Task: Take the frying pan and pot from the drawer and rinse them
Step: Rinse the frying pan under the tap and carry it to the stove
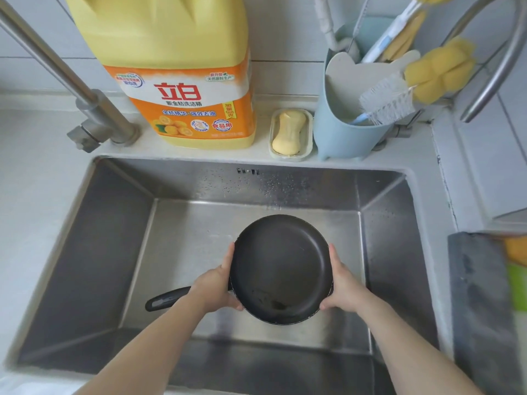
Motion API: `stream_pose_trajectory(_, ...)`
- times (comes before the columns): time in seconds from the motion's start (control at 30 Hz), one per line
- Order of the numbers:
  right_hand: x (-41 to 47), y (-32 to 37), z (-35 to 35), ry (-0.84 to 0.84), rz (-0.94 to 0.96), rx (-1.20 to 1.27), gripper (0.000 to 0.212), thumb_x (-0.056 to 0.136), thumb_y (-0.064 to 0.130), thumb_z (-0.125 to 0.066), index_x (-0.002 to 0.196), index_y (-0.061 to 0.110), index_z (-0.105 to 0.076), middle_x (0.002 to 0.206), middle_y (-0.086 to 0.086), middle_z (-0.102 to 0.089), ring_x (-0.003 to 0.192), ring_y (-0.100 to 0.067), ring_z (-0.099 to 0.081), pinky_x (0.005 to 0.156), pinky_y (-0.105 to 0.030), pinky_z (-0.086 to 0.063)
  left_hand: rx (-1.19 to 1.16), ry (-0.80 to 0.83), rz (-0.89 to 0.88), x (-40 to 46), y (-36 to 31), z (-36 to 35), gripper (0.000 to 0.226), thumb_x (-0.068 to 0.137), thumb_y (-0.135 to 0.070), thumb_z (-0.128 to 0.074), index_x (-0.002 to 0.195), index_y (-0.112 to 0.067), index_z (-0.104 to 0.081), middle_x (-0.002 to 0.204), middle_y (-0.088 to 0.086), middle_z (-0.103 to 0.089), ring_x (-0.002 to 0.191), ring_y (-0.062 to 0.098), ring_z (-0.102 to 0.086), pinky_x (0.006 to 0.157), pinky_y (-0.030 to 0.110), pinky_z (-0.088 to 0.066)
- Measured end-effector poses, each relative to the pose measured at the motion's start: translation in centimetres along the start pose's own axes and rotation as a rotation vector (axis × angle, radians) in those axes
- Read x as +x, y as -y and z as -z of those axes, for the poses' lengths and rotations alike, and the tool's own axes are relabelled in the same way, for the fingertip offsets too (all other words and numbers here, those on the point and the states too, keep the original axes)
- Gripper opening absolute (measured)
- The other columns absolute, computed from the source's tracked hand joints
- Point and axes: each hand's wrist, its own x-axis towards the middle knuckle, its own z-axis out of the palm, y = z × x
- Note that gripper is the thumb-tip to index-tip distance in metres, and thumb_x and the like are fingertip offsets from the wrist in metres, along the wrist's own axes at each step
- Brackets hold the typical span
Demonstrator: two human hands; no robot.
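Both hands on the frying pan (281, 269) now, held over the steel sink (114, 252): left hand (216, 289) curled round the rim on the handle side, right hand (343, 289) gripping the opposite edge. The pan's black inside shows a few wet patches near the front. Up on the table behind, a blue caddy (342, 132) holds brushes and a yellow sponge wand, a soap dish (291, 135) carries a pale bar, a big yellow detergent jug (182, 69) stands by the tap (94, 109). White tiled wall beyond.
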Motion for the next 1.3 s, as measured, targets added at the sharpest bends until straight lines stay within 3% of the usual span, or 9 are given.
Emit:
stream_pose_trajectory(0.13,-1.0,1.3,0.9,0.055,-0.014,0.083,0.151,0.055,0.013,-0.090,0.144,0.046,0.028,0.143,0.007,-0.041,0.108,-0.015,-0.054,0.098,-0.033,-0.049,-0.079,0.055,-0.031,-0.5,0.8,2.2,0.150,0.057,-0.034,-0.090,0.139,-0.051,0.034,0.105,-0.008,-0.068,0.102,0.019,-0.063,0.095,0.035,-0.046)
stream_pose_trajectory(0.3,-5.5,5.0,2.8,0.050,0.058,0.178,0.143,0.062,0.008,-0.085,0.147,0.043,0.024,0.112,0.007,-0.061,0.083,-0.010,-0.066,0.074,-0.018,-0.052,-0.188,0.061,-0.116,-2.6,0.7,6.5,0.150,0.042,-0.040,-0.094,0.140,-0.062,0.018,0.110,-0.011,-0.068,0.105,0.023,-0.065,0.096,0.048,-0.049)
stream_pose_trajectory(0.53,-14.7,7.6,4.4,-0.053,0.124,0.269,0.145,0.054,0.018,-0.089,0.149,0.046,0.017,0.106,0.007,-0.070,0.085,-0.010,-0.072,0.095,-0.036,-0.052,-0.109,0.093,-0.276,-9.7,-3.6,12.8,0.137,0.047,-0.034,-0.094,0.134,-0.069,0.006,0.126,-0.019,-0.059,0.116,0.013,-0.059,0.104,0.040,-0.044)
stream_pose_trajectory(0.67,-20.4,8.4,4.7,-0.157,0.227,0.351,0.135,0.053,0.013,-0.088,0.147,0.053,0.000,0.100,0.001,-0.071,0.086,-0.018,-0.073,0.091,-0.043,-0.055,-0.025,0.080,-0.340,-14.0,-6.1,15.2,0.131,0.045,-0.042,-0.093,0.123,-0.077,0.006,0.124,-0.024,-0.058,0.112,0.008,-0.060,0.104,0.036,-0.045)
stream_pose_trajectory(0.77,-24.1,8.6,5.3,-0.256,0.284,0.377,0.132,0.051,0.013,-0.089,0.142,0.063,-0.006,0.108,-0.002,-0.066,0.084,-0.022,-0.072,0.088,-0.044,-0.057,0.053,0.060,-0.385,-17.3,-8.9,16.7,0.141,0.039,-0.055,-0.093,0.139,-0.062,0.006,0.139,-0.018,-0.049,0.124,0.013,-0.054,0.111,0.041,-0.040)
stream_pose_trajectory(0.87,-27.2,8.1,6.1,-0.339,0.328,0.388,0.129,0.051,0.009,-0.090,0.132,0.071,-0.011,0.114,-0.001,-0.062,0.082,-0.020,-0.073,0.087,-0.042,-0.057,0.120,0.045,-0.421,-20.6,-11.8,17.6,0.138,0.049,-0.046,-0.093,0.146,-0.052,0.006,0.141,-0.020,-0.044,0.121,0.012,-0.053,0.110,0.037,-0.039)
stream_pose_trajectory(1.03,-32.8,6.1,7.1,-0.385,0.369,0.418,0.124,0.048,0.014,-0.091,0.138,0.059,-0.018,0.116,-0.002,-0.064,0.083,-0.025,-0.073,0.084,-0.060,-0.054,0.190,0.015,-0.481,-25.2,-16.0,17.2,0.132,0.053,-0.043,-0.094,0.145,-0.052,0.001,0.132,-0.025,-0.049,0.106,-0.001,-0.057,0.104,0.033,-0.044)
stream_pose_trajectory(1.13,-37.1,4.4,7.3,-0.408,0.420,0.432,0.114,0.057,0.002,-0.087,0.137,0.053,-0.025,0.112,-0.009,-0.064,0.076,-0.018,-0.070,0.071,-0.049,-0.057,0.221,0.015,-0.524,-27.9,-18.8,15.7,0.124,0.063,-0.029,-0.091,0.147,-0.046,-0.002,0.124,-0.036,-0.043,0.102,-0.015,-0.051,0.094,0.016,-0.038)
stream_pose_trajectory(1.3,-43.9,0.7,6.7,-0.502,0.431,0.425,0.120,0.059,-0.001,-0.088,0.145,0.049,-0.021,0.104,-0.007,-0.069,0.085,-0.017,-0.072,0.083,-0.034,-0.058,0.278,0.067,-0.547,-31.5,-23.4,12.5,0.126,0.065,-0.026,-0.090,0.146,-0.048,0.003,0.136,-0.020,-0.046,0.122,0.006,-0.051,0.110,0.031,-0.036)
